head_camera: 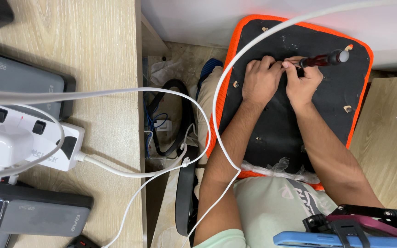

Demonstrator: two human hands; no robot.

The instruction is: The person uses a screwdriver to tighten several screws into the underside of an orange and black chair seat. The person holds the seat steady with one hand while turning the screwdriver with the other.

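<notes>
A black board with an orange rim (276, 115) rests on my lap. My left hand (260, 80) and my right hand (303, 82) meet near its far edge, fingertips pinched together over a small spot on the black surface. My right hand grips a screwdriver (322, 59) with a dark red and black handle that points to the right. My left hand's fingers are curled at the screwdriver's tip; whether they hold something small is hidden. Several small screw points show on the board.
A wooden desk (106, 46) at left carries a white power strip (28, 142), grey power banks (37, 213) and white cables (217, 105) that cross over the board. A wooden surface (387, 142) lies at right. A phone in a black mount (345, 229) is at the bottom.
</notes>
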